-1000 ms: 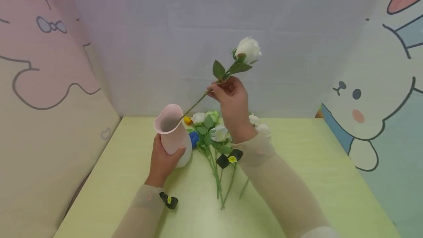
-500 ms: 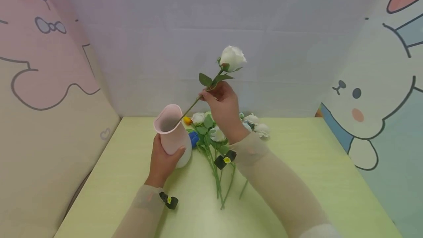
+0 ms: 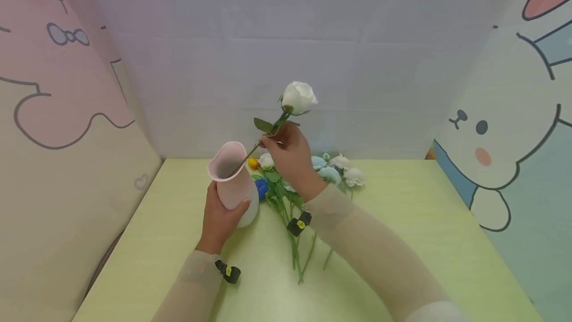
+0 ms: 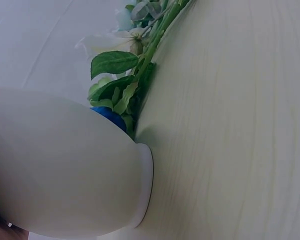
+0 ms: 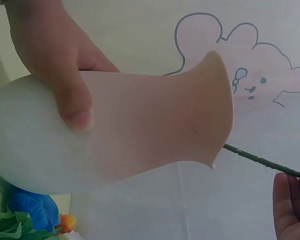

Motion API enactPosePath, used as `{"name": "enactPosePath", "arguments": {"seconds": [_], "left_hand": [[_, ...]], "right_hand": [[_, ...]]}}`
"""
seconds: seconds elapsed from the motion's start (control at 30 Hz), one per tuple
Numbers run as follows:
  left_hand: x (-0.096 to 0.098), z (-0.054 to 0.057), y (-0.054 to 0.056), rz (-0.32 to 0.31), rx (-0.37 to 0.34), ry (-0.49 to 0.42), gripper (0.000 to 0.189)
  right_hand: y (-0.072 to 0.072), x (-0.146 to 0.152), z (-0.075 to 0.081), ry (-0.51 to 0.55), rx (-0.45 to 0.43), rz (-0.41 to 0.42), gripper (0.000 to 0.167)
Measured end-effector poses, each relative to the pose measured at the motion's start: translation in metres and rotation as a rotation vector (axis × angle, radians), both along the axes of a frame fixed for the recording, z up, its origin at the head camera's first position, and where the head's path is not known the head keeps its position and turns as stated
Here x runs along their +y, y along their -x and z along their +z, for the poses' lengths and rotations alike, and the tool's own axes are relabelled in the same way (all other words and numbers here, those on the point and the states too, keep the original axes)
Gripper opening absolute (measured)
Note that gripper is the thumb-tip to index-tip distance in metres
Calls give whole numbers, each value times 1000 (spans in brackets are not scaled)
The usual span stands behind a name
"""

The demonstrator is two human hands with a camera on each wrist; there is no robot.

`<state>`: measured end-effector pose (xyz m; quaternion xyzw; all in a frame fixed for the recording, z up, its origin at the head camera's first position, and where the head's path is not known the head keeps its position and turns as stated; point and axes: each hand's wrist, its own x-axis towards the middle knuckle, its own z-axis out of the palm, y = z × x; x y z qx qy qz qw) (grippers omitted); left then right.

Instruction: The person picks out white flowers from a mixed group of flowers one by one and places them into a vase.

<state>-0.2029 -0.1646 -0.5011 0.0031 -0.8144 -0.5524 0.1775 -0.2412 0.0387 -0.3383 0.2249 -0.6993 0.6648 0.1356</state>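
Observation:
A pink-and-white vase stands on the table, its wavy mouth facing up. My left hand grips the vase's body, thumb across the front, as the right wrist view also shows. A white rose with green leaves slants above the vase, and my right hand pinches its stem just under the leaves. The lower stem runs over the rim into the vase; its end is hidden inside. In the left wrist view the vase fills the lower left, its base against the tabletop.
Several artificial flowers lie on the pale table right of the vase: a blue flower, an orange bud, light-blue blooms and white blooms. Their green stems point toward the front. Cartoon-printed cloth walls surround the table.
My right hand has moved down and left, lowering the white rose so its stem sits deeper in the vase. My left hand and the vase stay in place.

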Motion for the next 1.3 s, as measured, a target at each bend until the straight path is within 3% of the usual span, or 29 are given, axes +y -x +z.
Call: {"name": "enactPosePath", "arguments": {"seconds": [0.53, 1.3], "left_hand": [[2, 1, -1, -1, 17, -2, 96], [1, -2, 0, -2, 28, -1, 97]], "right_hand": [[-3, -12, -19, -53, -59, -6, 17], [-1, -27, -30, -95, -110, -13, 22]]}}
